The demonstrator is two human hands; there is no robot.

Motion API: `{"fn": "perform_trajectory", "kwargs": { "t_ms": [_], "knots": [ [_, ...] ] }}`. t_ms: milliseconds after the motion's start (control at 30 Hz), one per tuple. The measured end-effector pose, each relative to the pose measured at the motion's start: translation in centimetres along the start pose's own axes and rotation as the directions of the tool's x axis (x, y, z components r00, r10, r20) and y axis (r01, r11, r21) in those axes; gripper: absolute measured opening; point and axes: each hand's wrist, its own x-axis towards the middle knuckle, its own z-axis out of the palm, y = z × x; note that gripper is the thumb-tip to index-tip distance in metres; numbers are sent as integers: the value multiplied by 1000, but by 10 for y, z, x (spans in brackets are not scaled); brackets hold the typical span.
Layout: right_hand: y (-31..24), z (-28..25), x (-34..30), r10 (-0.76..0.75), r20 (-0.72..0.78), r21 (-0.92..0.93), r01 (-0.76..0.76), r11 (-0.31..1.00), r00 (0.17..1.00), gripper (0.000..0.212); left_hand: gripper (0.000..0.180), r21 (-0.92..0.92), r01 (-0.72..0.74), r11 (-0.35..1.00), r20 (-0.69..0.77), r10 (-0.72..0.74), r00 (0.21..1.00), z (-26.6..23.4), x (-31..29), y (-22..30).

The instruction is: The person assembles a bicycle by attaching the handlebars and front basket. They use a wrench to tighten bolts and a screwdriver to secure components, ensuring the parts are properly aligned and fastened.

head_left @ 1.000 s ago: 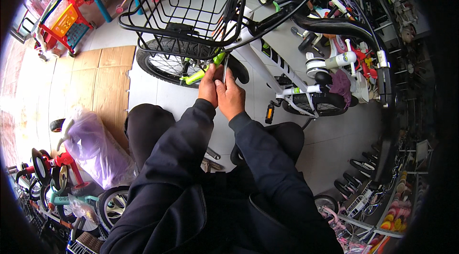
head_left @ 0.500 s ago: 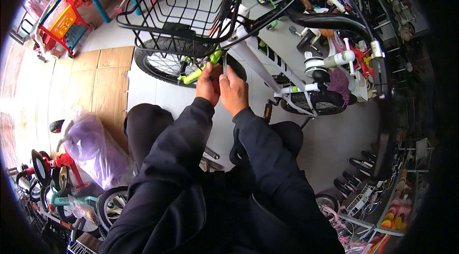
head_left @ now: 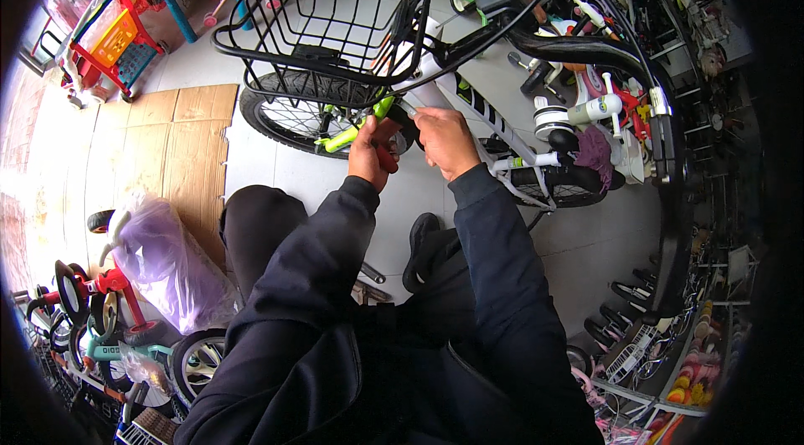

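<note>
A white children's bicycle (head_left: 490, 114) with a black wire basket (head_left: 335, 22) stands in front of me. My left hand (head_left: 367, 154) is at the lime-green fork (head_left: 342, 138), beside the front wheel (head_left: 280, 114), its fingers curled; whatever they grip is hidden. Just right of it, my right hand (head_left: 448, 142) is closed on a slim silver tool that looks like a wrench (head_left: 408, 108). The tool's far end reaches toward the fork top under the basket. How it meets the bicycle is too small to tell.
Flattened cardboard (head_left: 159, 127) covers floor on the left, with a purple plastic-wrapped bundle (head_left: 172, 265) below it. Small bikes (head_left: 109, 336) crowd the lower left. A metal bar (head_left: 373, 272) lies between my legs. Shelves (head_left: 687, 353) and ride-on toys line the right.
My right hand has moved right and slightly up, away from my left, and the silver tool has swung from upright to slanted. My left hand stays near the fork.
</note>
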Motion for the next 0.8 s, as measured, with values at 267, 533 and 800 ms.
{"fn": "perform_trajectory", "kwargs": {
  "t_ms": [267,533,800],
  "knots": [
    [-12,-9,5,174,90,137,-186,973,981,30,56,-38,20,999,20,-19,1000,-6,3,-4],
    [-3,-21,-7,-73,53,-375,88,923,996,24,56,6,34,999,-12,-34,999,7,-7,2],
    [24,-10,-82,120,250,-112,-95,989,961,23,33,235,120,964,-61,-109,992,41,-76,5]
  ]
}}
